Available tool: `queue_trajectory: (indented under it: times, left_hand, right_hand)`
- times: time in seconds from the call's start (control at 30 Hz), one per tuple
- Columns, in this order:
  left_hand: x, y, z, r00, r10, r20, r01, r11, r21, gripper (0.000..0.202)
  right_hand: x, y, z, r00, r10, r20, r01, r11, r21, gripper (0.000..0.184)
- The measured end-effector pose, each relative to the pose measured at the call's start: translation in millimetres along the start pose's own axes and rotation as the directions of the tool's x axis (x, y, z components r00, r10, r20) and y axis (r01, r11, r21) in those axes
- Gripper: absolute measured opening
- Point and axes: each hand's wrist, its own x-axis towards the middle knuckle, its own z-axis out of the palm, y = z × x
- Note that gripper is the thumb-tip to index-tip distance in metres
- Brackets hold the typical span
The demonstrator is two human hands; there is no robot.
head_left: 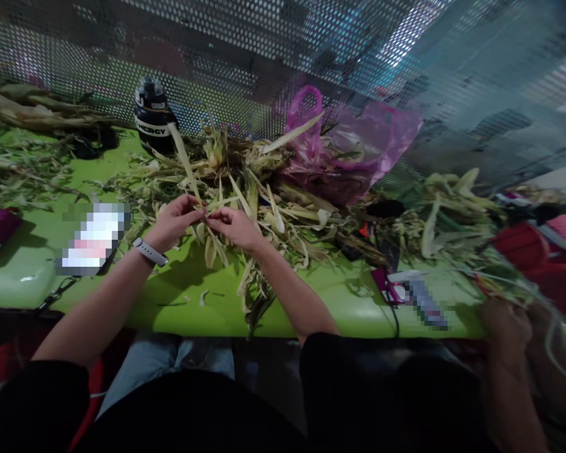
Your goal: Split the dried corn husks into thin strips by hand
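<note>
Husk (185, 162) is pinched by left fingers (187, 202) and right fingers (221, 216), bare tabletop (183, 301) towards edge (193, 328).

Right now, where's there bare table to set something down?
The green table is mostly bare along your edge, between the lit phone and trailing husks, bar a few scraps. Another patch separates the phone from the purple box. Beyond your left hand and right hand, the husk pile and pink bag crowd it.
</note>
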Motion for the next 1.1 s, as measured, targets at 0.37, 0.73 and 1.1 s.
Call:
queue_trajectory:
  times: [0.37, 0.73, 1.1]
  left_hand:
    - [-1, 4, 0.8, 0.999, -0.032, 0.029, 0.033, 0.999, -0.019, 0.031]
    - [0, 6, -2.9, 0.988, -0.141, -0.057, 0.123, 0.962, -0.245, 0.041]
    - [-1, 8, -2.0, 0.990, -0.012, -0.141, 0.000, 0.997, -0.081, 0.043]
  right_hand:
    - [-14, -10, 10, 0.978, -0.207, 0.007, 0.185, 0.860, -0.476, 0.020]
    - [-20, -20, 15, 0.950, -0.312, 0.027, 0.260, 0.737, -0.624, 0.018]
    - [-21, -24, 6, 0.936, -0.338, 0.094, 0.321, 0.718, -0.617, 0.024]
